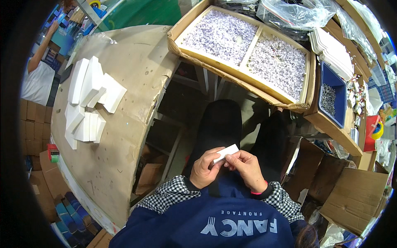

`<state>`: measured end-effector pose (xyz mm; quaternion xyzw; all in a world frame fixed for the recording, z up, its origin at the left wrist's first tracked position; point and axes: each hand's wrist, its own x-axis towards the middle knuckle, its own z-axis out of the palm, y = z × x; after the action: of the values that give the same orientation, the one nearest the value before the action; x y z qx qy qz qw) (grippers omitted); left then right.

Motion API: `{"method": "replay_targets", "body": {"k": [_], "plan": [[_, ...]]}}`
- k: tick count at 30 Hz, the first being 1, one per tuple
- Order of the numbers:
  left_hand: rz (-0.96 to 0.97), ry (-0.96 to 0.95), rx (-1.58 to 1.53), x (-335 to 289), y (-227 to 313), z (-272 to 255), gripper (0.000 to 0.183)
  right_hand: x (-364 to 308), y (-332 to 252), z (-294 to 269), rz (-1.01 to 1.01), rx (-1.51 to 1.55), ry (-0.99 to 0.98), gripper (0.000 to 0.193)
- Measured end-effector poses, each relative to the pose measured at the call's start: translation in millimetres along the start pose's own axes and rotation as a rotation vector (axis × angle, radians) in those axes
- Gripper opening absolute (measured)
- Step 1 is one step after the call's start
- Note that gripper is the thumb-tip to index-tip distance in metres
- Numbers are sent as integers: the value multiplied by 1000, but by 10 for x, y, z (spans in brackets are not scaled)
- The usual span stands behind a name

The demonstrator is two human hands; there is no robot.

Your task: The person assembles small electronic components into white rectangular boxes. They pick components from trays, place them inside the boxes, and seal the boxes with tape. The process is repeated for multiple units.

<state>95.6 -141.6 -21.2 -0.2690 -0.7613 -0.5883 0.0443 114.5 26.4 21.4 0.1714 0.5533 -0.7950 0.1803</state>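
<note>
Both hands meet over my lap around a small white oblong piece (226,153), flat-faced like a little box. My left hand (202,170) is closed on its near left end, with the fingers curled and the fingertips partly hidden. At the other side my right hand (249,170) pinches the piece between thumb and fingers. What lies beneath the piece, inside the hands, cannot be made out. Several long white boxes (92,80) lie in a loose pile on the cardboard-covered table (120,153) to the left, some leaning on others.
A divided wooden tray (245,53) ahead holds many tiny pale purple-white parts. To its right are a blue bin (337,99) of small dark metal pieces and stacked white sheets (331,49). An open carton (351,198) stands lower right. A person (39,78) is at far left.
</note>
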Motion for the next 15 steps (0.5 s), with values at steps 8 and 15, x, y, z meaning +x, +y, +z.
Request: {"method": "replay_targets", "body": {"k": [8,15], "plan": [[51,-41,94,43,78,-43,46,-24,-177,-5,157,-102,19,22],[-87,-21,68,81,136,-72,44,25,-112,-44,137,-91,-40,26]]}}
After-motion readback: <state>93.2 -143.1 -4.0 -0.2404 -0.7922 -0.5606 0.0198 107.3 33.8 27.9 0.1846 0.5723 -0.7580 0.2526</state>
